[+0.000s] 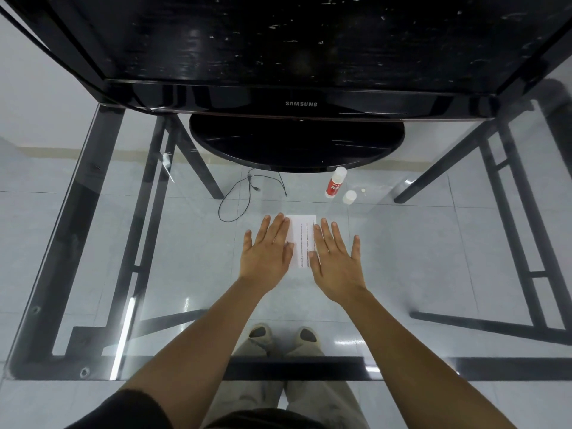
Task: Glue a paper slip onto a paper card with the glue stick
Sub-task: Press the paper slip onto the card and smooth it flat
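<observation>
A white paper card (301, 233) with lines of small print lies flat on the glass table. My left hand (267, 252) lies flat with straight fingers over the card's left edge. My right hand (335, 258) lies flat the same way over its right edge. Whether a separate slip sits on the card I cannot tell. The glue stick (335, 182), white with a red label, lies on the table beyond the card to the right. Its white cap (349, 197) stands off, just beside it.
A black Samsung monitor (297, 103) on a round stand (297, 144) fills the far side of the glass table (433, 243). A thin black cable (247, 193) loops left of the card. Black frame bars (102, 243) and my feet show through the glass.
</observation>
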Demonstrator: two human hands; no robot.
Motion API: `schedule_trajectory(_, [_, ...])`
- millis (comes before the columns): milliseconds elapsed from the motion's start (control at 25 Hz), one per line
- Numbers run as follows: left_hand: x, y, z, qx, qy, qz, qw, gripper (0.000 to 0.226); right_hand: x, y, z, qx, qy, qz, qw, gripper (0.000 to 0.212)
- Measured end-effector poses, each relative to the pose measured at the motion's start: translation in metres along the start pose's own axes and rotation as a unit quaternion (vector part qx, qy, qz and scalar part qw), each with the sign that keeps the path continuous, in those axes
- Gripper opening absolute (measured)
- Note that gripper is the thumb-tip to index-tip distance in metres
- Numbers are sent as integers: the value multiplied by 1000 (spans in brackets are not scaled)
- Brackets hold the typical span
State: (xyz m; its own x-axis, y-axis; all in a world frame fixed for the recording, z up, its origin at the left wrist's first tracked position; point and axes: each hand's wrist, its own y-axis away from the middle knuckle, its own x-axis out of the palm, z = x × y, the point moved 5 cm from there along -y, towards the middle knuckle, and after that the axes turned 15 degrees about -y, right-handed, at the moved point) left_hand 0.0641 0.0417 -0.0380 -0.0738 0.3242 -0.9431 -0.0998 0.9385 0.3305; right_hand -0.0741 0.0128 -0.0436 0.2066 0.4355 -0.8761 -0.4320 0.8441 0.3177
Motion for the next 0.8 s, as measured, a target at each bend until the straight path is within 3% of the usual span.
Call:
schedule_trajectory(360, [-12, -1, 3, -14, 45, -28, 998, 52, 1, 2, -3, 9, 32, 14, 999, 68])
schedule_trajectory(560, [-26, -5, 6, -37, 92, -80, 992, 51, -7, 8, -8, 12, -53, -5, 999, 66])
schedule_trajectory(800, [-64, -54, -16, 42, 160, -107, 980, 55, -21, 16, -55, 92, -90, -66, 990, 65])
